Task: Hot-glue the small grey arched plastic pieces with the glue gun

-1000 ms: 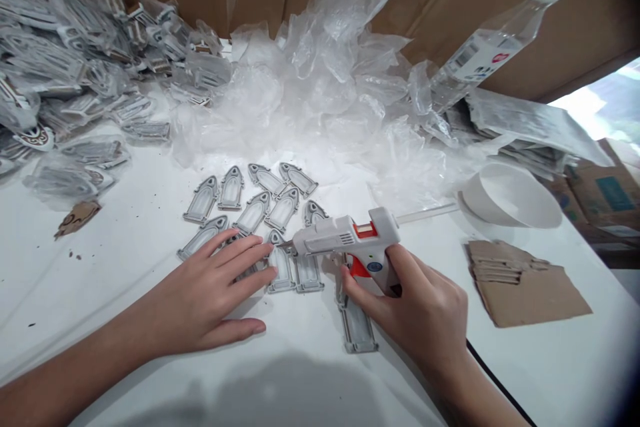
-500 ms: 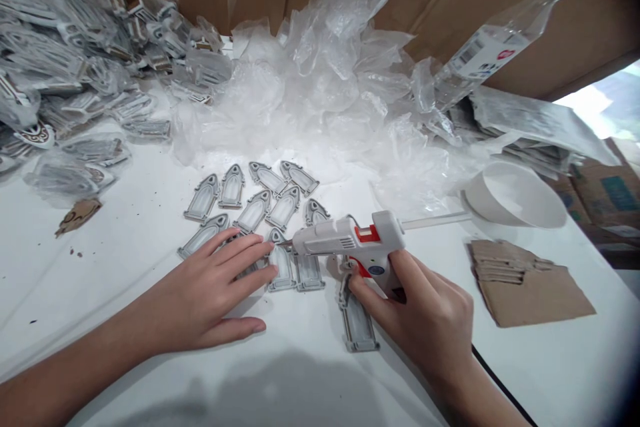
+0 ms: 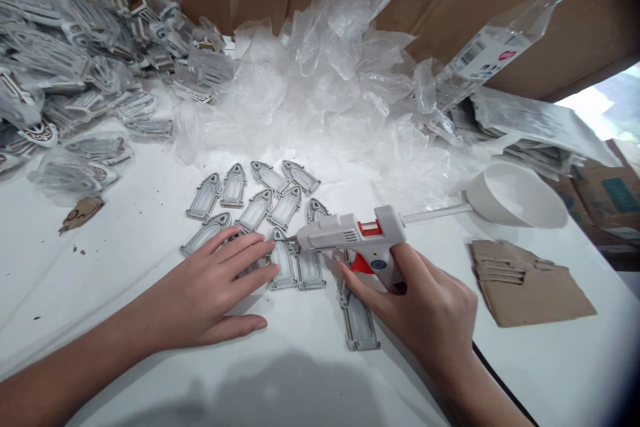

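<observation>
- left hand (image 3: 215, 290), lower left of centre: palm down with fingers spread, gripping nothing; the fingertips lie at the left edge of the arched piece (image 3: 284, 268) below the nozzle and partly cover another piece.
- right hand (image 3: 433, 297), lower right of centre: closed around the handle of the white glue gun (image 3: 333, 233), thumb near the red trigger (image 3: 361, 264).
- glue gun, centre of the frame: nozzle pointing left, at the upper part of the arched piece; whether it touches cannot be told.
- clear rod (image 3: 434, 214): extends from the rear of the gun towards the white bowl (image 3: 484, 203), right of the frame.
- other grey arched pieces (image 3: 285, 208): loosely grouped on the white table (image 3: 135, 253), centre; a separate grey piece (image 3: 362, 327) lies below the gun, beside the right hand.
- upper left: heap of bagged pieces (image 3: 65, 47).
- upper centre: crumpled clear plastic (image 3: 335, 60).
- upper right: bottle (image 3: 517, 40), slanted in view.
- right: torn cardboard (image 3: 547, 297), below the bowl.
</observation>
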{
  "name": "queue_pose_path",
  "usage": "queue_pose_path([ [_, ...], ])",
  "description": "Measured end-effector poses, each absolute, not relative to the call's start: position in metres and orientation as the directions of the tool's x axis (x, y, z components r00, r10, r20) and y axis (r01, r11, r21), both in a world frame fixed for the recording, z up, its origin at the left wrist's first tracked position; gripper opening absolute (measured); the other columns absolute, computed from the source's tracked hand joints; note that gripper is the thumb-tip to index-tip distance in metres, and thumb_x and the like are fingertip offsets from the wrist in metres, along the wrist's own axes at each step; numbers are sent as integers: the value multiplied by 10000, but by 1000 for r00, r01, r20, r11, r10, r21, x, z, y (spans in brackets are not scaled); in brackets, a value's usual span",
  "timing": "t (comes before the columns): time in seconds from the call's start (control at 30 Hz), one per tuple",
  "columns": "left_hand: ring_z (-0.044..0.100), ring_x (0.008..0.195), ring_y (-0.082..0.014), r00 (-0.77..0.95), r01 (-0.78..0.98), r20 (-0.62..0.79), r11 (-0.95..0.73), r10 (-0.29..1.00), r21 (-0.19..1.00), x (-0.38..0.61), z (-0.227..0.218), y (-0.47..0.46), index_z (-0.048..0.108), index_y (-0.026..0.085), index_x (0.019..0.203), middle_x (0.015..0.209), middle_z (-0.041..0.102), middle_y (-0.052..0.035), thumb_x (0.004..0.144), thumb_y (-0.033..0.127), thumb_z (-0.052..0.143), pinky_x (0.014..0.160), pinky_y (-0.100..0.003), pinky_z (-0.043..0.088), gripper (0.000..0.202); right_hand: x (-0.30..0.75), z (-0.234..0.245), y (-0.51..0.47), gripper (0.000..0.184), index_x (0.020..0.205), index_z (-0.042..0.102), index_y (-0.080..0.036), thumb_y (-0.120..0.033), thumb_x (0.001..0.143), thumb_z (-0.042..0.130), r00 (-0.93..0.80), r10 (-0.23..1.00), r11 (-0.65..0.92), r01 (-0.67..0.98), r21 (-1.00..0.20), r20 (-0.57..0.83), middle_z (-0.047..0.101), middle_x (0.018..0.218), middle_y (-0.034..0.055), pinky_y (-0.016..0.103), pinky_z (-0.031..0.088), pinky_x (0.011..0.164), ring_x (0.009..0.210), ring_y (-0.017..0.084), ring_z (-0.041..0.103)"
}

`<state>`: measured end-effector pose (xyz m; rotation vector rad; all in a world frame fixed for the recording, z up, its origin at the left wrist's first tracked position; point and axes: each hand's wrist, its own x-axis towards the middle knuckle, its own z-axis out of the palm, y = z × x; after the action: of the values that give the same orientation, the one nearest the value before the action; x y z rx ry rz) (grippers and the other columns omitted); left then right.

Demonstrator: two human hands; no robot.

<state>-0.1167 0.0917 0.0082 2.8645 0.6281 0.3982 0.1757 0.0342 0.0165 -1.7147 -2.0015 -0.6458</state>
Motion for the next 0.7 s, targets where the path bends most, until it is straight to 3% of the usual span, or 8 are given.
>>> queue_pose_path([
  [0.27, 501, 1336, -312, 877, 382, 215, -895, 429, 229, -117, 8, 93, 575, 182, 1326, 1427, 570, -142, 1005, 488, 500, 1136, -492, 339, 449, 180, 20, 36, 459, 686, 365, -220, -499, 829, 701, -172, 799, 173, 983, 54, 576, 357, 499, -82, 226, 242, 446, 424, 58, 354],
  [0.7, 491, 1342, -303, 884, 382, 205, -902, 420, 203, -119, 9, 93, 573, 188, 1330, 1428, 568, -132, 1009, 483, 494, 1132, -485, 333, 443, 197, 25, 38, 533, 699, 276, -237, -539, 790, 706, -73, 877, 165, 974, -155, 476, 275, 518, -95, 210, 230, 414, 440, 55, 258],
])
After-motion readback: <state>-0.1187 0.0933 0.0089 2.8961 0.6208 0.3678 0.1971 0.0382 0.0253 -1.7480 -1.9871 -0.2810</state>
